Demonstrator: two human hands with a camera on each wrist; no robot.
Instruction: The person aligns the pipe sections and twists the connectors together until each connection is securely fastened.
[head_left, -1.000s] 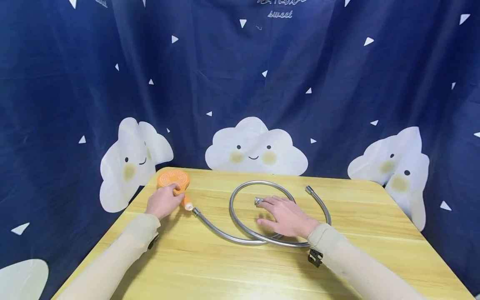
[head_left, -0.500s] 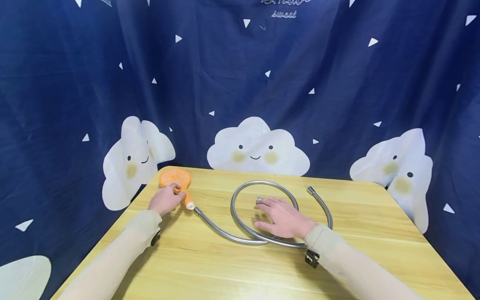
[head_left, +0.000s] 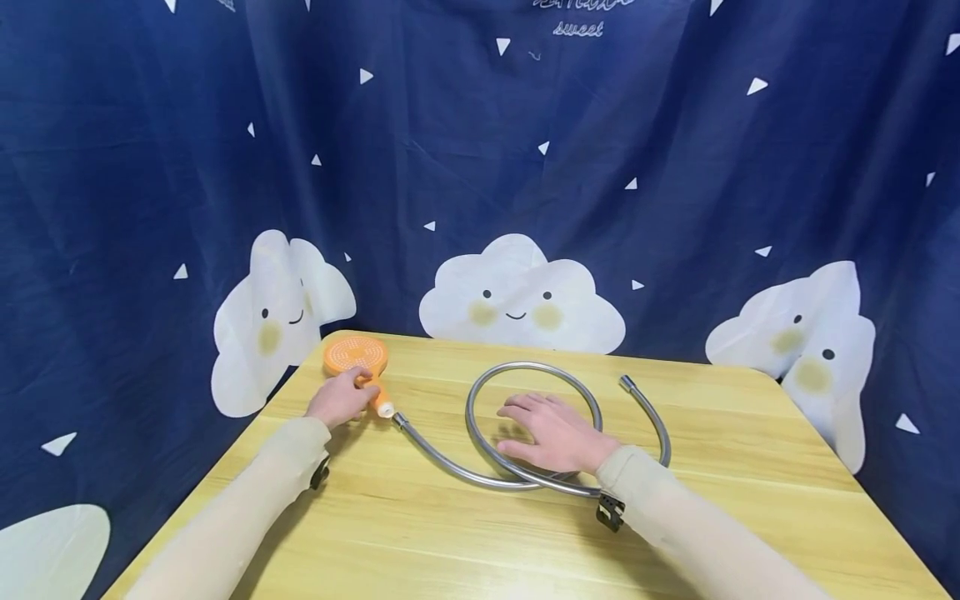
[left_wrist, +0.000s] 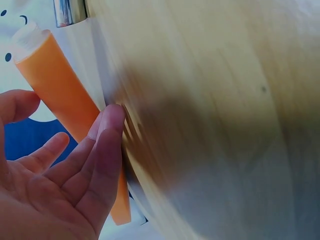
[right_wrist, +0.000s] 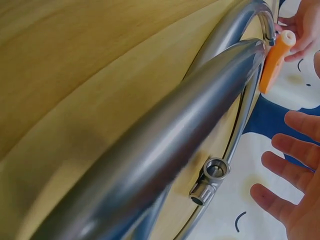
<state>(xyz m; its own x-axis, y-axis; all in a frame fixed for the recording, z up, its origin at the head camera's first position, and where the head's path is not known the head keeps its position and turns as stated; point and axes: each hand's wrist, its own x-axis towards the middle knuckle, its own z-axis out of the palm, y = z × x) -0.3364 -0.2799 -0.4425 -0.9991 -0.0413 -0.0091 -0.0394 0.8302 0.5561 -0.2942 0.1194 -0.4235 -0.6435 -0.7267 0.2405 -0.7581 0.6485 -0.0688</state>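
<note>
An orange shower head [head_left: 356, 354] lies face up near the table's back left corner. My left hand [head_left: 345, 397] holds its handle, thumb on one side and fingers on the other; in the left wrist view the handle [left_wrist: 60, 85] ends in a white threaded connector. A silver shower hose [head_left: 470, 408] lies looped at mid-table, one metal end close to that connector. Over the loop hovers my right hand [head_left: 551, 433], palm down with spread fingers, holding nothing. A chrome tee fitting [right_wrist: 210, 180], hidden behind this hand in the head view, sits inside the loop.
The hose's other metal end [head_left: 627, 383] points toward the back right of the wooden table [head_left: 420, 542]. Behind the table hangs a dark blue curtain [head_left: 480, 167] printed with white clouds and triangles.
My right hand has shifted slightly left, covering the tee fitting in the head view. The left hand stays at the shower head. The head view has turned slightly left.
</note>
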